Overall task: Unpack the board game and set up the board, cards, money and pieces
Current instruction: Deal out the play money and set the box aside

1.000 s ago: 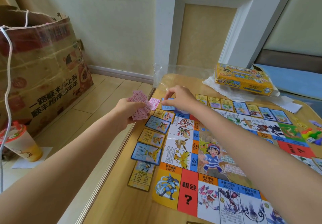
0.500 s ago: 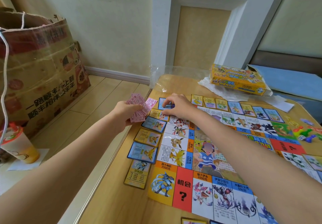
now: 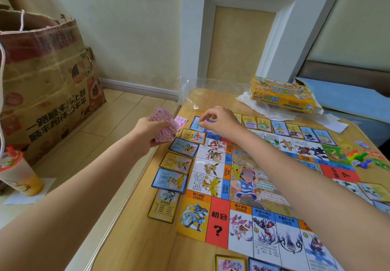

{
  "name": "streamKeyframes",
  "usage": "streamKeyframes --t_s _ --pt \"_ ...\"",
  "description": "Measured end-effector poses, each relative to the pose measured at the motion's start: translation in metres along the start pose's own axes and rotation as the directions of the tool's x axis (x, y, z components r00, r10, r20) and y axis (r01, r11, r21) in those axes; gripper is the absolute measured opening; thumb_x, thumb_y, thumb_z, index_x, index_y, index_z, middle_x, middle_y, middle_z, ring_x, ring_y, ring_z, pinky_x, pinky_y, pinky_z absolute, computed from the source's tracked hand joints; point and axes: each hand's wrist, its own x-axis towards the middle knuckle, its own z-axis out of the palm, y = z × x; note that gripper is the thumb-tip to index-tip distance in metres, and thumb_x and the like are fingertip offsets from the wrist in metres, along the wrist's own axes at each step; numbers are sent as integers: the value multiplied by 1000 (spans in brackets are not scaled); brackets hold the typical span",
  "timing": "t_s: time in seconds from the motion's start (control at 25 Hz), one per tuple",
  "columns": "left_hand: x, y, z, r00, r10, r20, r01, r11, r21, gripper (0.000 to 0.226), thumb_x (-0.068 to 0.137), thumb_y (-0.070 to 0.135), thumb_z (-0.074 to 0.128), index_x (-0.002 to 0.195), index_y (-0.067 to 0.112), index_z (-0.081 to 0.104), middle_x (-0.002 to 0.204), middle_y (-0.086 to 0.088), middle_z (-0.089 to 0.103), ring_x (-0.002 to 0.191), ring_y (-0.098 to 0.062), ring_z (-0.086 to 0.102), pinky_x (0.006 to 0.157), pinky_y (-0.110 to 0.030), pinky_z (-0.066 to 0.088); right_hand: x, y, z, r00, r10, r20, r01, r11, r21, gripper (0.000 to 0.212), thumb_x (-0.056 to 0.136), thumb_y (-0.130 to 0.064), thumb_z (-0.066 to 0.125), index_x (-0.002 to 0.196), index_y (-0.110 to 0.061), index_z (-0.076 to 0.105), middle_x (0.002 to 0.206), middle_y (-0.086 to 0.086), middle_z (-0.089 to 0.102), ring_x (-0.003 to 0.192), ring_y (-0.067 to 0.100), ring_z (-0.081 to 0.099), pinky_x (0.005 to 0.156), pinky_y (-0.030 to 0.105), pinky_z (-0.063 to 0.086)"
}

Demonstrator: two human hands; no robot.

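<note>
Step in hand: judged to be seating the blue corner card (image 3: pixel 198 123) at the far-left corner of the board (image 3: pixel 238 188), where the left column of cards meets the far row.
Right hand (image 3: pixel 219 120): fingers curled, thumb and forefinger pinched narrow on the corner card's near edge; card lies flat on the table (image 3: pixel 130 241).
Left hand (image 3: pixel 154 131): fingers closed round a fanned stack of pink money (image 3: pixel 165 124), held off the table's left edge; one loose pink note (image 3: pixel 181 120) lies on the table just beside it.
Left column: five cards (image 3: pixel 176 163) laid along the board's left edge, each beside its matching square, slightly skewed.
Far row: cards (image 3: pixel 280 126) run along the far edge toward the right.
Pieces: coloured tokens and a die (image 3: pixel 358 160) sit at the board's right side.
Box: yellow game box (image 3: pixel 282 95) on white paper, far side, well apart.
Technique: slide the card, don't lift; square it to both neighbours without overlapping the board.
Risk: forearm lies across the board and could drag the thin sheet; keep the wrist raised.
Next need: money stack wants a clear spot, probably near the loose note.
</note>
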Motion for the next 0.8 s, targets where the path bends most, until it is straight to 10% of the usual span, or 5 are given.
streamKeyframes --t_s 0.36,0.56,0.8 --pt "-28 3 -7 998 62 8 -62 998 -22 30 90 10 57 118 2 51 91 -15 64 89 -27 65 79 -33 54 -59 -32 27 938 -150 313 208 965 -161 40 79 -44 68 109 -17 63 118 -1 54 120 21 31 100 44 32" --pt "-45 -1 -11 999 43 30 -42 998 -41 20 89 9 58 108 5 53 89 -13 64 81 -23 64 66 -28 56 -72 -43 18 973 -145 182 162 984 -80 34 87 -36 62 114 -15 61 124 3 53 124 20 33 98 35 31" --pt "-70 -3 1 967 -9 255 14 1000 -19 19 85 8 63 103 6 57 86 -11 64 71 -18 63 55 -22 57 -86 -57 -18 998 16 57 -40 895 445 11 81 -17 71 84 -12 61 70 0 62 64 15 60 58 23 49"
